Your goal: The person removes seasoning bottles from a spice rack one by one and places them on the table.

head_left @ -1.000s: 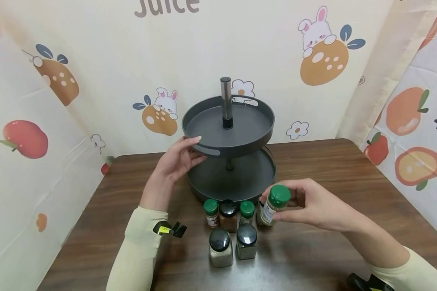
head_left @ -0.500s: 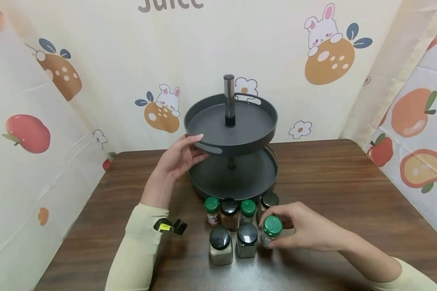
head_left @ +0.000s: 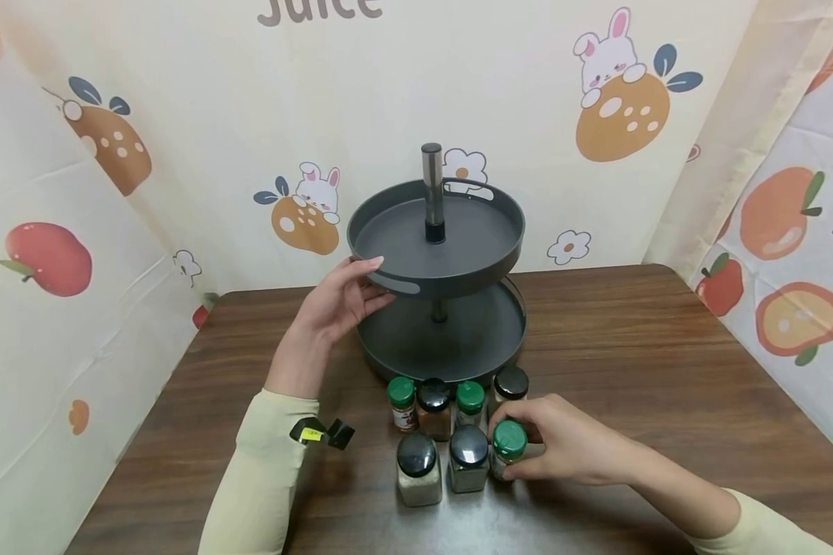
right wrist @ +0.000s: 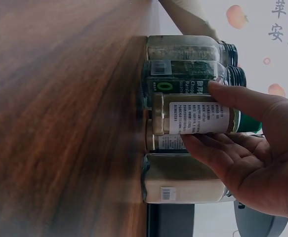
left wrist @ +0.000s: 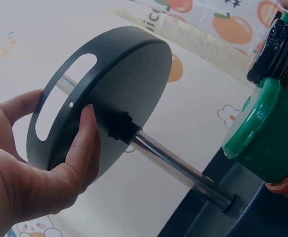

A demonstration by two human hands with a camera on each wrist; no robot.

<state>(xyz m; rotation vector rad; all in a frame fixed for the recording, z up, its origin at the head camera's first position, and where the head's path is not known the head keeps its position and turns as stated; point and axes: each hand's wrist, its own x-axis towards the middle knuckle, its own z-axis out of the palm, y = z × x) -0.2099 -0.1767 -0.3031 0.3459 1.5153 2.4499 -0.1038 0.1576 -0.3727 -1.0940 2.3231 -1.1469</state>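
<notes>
My left hand (head_left: 335, 307) grips the near-left rim of the upper round tray (head_left: 472, 231) of a dark two-tier stand. Thumb and fingers lie on opposite sides of that rim, beside the slot handle, in the left wrist view. With thumb and fingertips, my right hand (head_left: 572, 443) pinches a green-capped spice jar (head_left: 509, 438). It is upright at the right end of the front row, and its printed label (right wrist: 199, 117) faces the right wrist camera. Its base is close over the table. Just left of it stands a black-capped square jar (head_left: 468, 462) with dark green contents.
Another black-capped jar (head_left: 419, 474) completes the front row. Behind stand a small green-capped jar (head_left: 403, 401), a black-capped jar (head_left: 434, 408), another green-capped jar (head_left: 470, 401) and a taller black-capped jar (head_left: 510, 383). The lower tray (head_left: 416, 347) is directly behind them on the wooden table (head_left: 597, 324).
My right hand has brought the green-capped jar down and toward me from beside the back row, then slightly left against the front row. The left hand stays on the upper tray.
</notes>
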